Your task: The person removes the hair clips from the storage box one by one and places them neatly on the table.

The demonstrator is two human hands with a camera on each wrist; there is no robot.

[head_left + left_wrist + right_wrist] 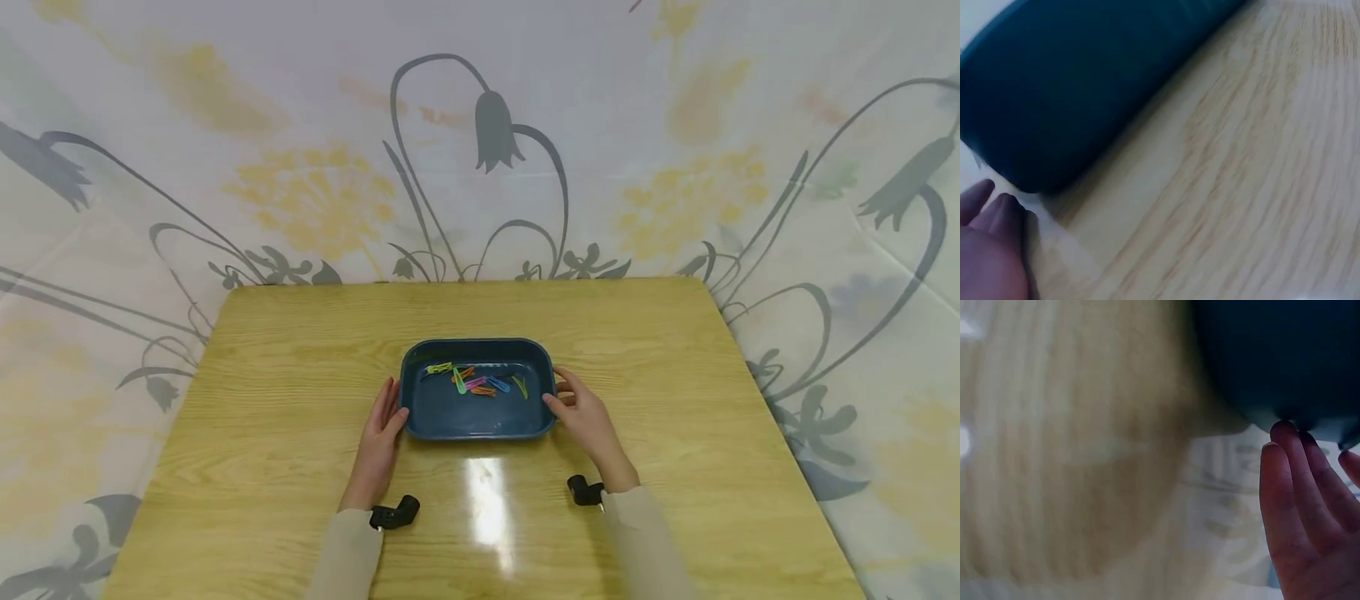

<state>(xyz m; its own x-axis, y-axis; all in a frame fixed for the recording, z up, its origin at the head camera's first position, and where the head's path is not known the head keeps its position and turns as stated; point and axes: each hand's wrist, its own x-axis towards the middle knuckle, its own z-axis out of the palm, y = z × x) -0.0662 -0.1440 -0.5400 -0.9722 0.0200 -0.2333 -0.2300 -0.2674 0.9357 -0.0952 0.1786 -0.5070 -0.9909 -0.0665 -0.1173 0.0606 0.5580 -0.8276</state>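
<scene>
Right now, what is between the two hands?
In the head view, the dark blue plastic tray with colourful paper clips sits between left hand and right hand.

- Bright, even, soft overhead light in the head view; sharp focus mid-frame.
- White glare streak on the counter (487,500), lower centre.
- Faint shadows only.
- Wide-angle bending at the frame edges.
- Heavily blurred, out of focus in both wrist views; dimmer at upper right of the right wrist view.
</scene>
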